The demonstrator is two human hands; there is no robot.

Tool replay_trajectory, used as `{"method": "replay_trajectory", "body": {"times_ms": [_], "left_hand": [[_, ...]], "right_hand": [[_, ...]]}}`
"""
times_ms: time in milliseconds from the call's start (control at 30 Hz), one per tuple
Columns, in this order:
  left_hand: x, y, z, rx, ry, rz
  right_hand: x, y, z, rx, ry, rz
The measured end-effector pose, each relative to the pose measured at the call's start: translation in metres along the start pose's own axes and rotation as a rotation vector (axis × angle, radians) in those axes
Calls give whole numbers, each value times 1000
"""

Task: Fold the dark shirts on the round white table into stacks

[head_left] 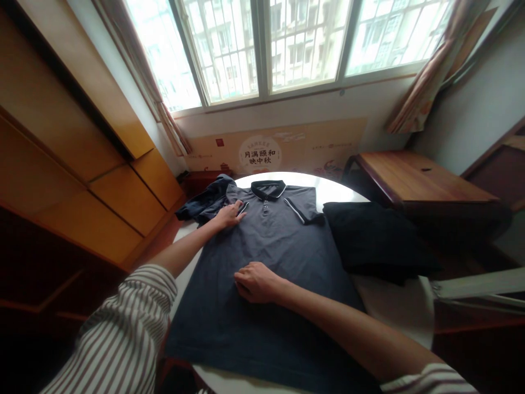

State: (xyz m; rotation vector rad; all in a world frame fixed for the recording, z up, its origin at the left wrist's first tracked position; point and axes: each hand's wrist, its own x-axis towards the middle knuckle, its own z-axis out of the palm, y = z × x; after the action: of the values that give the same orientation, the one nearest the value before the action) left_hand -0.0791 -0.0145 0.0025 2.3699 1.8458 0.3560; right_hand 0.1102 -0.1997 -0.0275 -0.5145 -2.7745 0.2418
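A dark grey-blue polo shirt [287, 241] lies spread face up, its black collar [268, 189] with white trim pointing toward the window. Both short sleeves are folded inward over the front. My left hand [232, 214] rests on the sleeve at the left, with fingers and thumb apart on the fabric. Over the middle of the shirt front is my right hand [258, 282], curled into a loose fist. Its fingertips are turned under and hidden, and the cloth around it shows no pulled fold.
Under the shirt stands a white round table [342, 190]. A crumpled dark garment [205, 200] lies at its left edge, and folded black cloth [369, 238] at its right. Beyond are a wooden side table [426, 175], a wooden cabinet [118, 202] and a barred window [303, 44].
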Motion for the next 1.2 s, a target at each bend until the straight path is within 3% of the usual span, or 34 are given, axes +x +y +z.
{"method": "replay_trajectory", "body": {"times_ms": [133,333,467,633,800,1000,1200], "left_hand": [[29,-13,-9,-38,78,-95],[76,-54,-35,-125,188,-313],[90,-71,-26,-232,175,-432],[104,-79,-14,-276,285,-522],[106,-84,-12,-257,318,-587],[94,-82,-13,-232,253,-546],[77,-81,-16,-218,206,-462]], "right_hand": [[0,0,-1,0,-22,10],[0,1,1,15,-9,-2],[0,1,3,11,0,6],[0,0,0,23,-35,15],[-1,-1,-2,21,-58,8],[-1,-4,-9,-38,-27,-84],[-7,-40,-2,-37,-21,-107]]}}
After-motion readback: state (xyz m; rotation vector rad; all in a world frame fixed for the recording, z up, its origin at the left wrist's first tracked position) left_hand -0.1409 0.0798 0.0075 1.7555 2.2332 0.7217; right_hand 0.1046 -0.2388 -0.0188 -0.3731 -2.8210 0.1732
